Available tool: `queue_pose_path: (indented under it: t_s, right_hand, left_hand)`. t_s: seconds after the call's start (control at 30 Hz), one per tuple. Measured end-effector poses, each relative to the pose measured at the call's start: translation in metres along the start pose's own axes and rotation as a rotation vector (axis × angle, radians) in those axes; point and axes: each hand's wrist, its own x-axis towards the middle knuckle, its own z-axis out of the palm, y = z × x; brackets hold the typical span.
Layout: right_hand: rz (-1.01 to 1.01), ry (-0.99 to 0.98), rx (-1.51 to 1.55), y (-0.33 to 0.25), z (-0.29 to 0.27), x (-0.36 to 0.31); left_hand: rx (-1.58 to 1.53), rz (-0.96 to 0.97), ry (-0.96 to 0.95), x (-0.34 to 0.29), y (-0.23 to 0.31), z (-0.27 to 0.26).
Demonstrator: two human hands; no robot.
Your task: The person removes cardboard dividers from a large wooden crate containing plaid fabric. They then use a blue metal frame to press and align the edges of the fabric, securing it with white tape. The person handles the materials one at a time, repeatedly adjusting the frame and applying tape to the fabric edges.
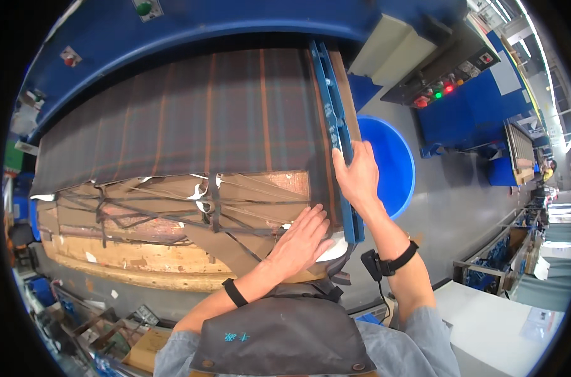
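Dark plaid fabric [204,113] with orange and blue-green stripes covers most of the wooden worktable. A long, narrow blue metal cutting die [329,103] lies along its right edge, running from far to near. My right hand [359,176] is closed around the die near its middle, thumb on the left side. My left hand [302,242] lies flat with fingers stretched out, on the near edge of the fabric just left of the die's near end. Beside it, thin brown and dark fabric scraps [153,217] stretch across the board.
The table's worn wooden edge [135,267] faces me. A blue round bin [395,166] stands right of the table. Behind the fabric rises a blue machine [204,28] with buttons. A control box [449,78] with lit lamps hangs at far right. A white tabletop [480,320] is near right.
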Motion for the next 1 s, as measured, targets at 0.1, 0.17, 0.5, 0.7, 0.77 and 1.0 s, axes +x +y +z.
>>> queue_pose_path:
  t_s: [0.1, 0.17, 0.5, 0.7, 0.77, 1.0]
  right_hand:
    - [-0.027, 0.05, -0.066, 0.003, 0.013, 0.011]
    - [-0.035, 0.07, -0.088, -0.004, 0.022, 0.019]
    - [0.064, -0.032, 0.162, 0.02, 0.031, 0.021]
    - [0.02, -0.053, 0.367, 0.074, -0.012, -0.042]
    - [0.075, -0.127, 0.371, 0.08, -0.023, -0.072]
    - [0.115, -0.179, 0.293, 0.084, -0.032, -0.127]
  left_hand:
    - [-0.042, 0.003, 0.02, -0.002, -0.002, 0.004]
    - [-0.054, -0.013, 0.038, -0.004, -0.003, 0.004]
    - [0.043, -0.046, 0.104, 0.0, 0.0, 0.007]
    - [0.145, -0.151, 0.161, 0.0, 0.016, 0.013]
    - [0.165, -0.18, 0.178, 0.001, 0.02, 0.015]
    - [0.235, -0.24, 0.138, 0.01, 0.013, 0.022]
